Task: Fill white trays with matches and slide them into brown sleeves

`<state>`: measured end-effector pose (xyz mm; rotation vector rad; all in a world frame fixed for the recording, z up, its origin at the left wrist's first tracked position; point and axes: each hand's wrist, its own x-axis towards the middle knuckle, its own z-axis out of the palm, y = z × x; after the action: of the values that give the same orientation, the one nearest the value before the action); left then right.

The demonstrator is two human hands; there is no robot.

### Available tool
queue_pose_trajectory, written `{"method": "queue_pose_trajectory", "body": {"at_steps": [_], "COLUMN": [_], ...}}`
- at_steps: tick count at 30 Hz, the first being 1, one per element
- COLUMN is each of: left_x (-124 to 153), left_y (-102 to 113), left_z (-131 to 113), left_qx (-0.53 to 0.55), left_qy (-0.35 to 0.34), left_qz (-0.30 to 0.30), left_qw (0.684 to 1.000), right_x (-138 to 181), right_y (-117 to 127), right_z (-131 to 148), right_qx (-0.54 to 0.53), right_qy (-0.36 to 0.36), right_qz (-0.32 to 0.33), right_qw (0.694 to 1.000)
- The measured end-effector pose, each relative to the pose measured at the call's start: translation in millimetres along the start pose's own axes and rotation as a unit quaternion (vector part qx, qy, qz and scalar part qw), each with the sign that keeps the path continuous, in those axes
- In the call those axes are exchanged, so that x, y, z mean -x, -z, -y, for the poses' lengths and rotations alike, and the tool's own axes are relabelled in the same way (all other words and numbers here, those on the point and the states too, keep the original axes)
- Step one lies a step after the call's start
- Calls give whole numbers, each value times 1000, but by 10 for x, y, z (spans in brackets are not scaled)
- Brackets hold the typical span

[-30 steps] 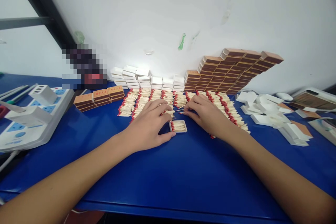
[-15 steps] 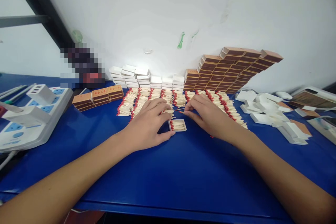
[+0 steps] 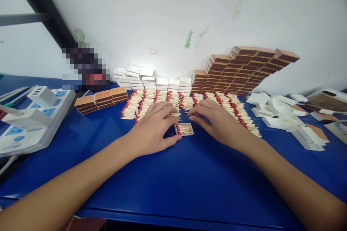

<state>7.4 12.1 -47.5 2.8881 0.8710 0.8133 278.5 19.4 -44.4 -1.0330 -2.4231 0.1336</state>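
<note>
A small white matchbox tray lies on the blue table, partly filled with red-headed matches. My left hand steadies it from the left, thumb at the near corner and fingers at the far one. Just right of the tray, my right hand hovers with thumb and index fingertip slightly apart, and no match shows between them. A loose match lies close to that index fingertip. Behind both hands, rows of loose matches spread over the table, partly covered by my fingers.
White trays are stacked along the wall, beside a tall stack of brown matchboxes. More matchboxes stand at left, near a power strip. A heap of white trays lies at right on the blue table.
The match pinched in my right hand is no longer visible there, and the thumb and index finger have parted slightly. My left hand stays at the tray. The view has shifted slightly.
</note>
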Motion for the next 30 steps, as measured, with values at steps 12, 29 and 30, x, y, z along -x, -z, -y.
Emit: {"method": "queue_pose_trajectory", "body": {"at_steps": [12, 29, 30], "left_x": [-3, -1, -2], "left_y": [10, 6, 7], "left_z": [0, 0, 1], "left_qx": [-4, -5, -5], "left_qy": [-1, 1, 2], "left_qz": [-1, 5, 6], "left_qw": [1000, 1000, 1000], "right_x": [-83, -108, -106], "right_y": [-166, -184, -181], "right_z": [-214, -203, -195], "right_qx": [82, 39, 48], "right_qy": [15, -11, -12], "right_qz": [-24, 10, 17], "right_qw": [996, 999, 999]}}
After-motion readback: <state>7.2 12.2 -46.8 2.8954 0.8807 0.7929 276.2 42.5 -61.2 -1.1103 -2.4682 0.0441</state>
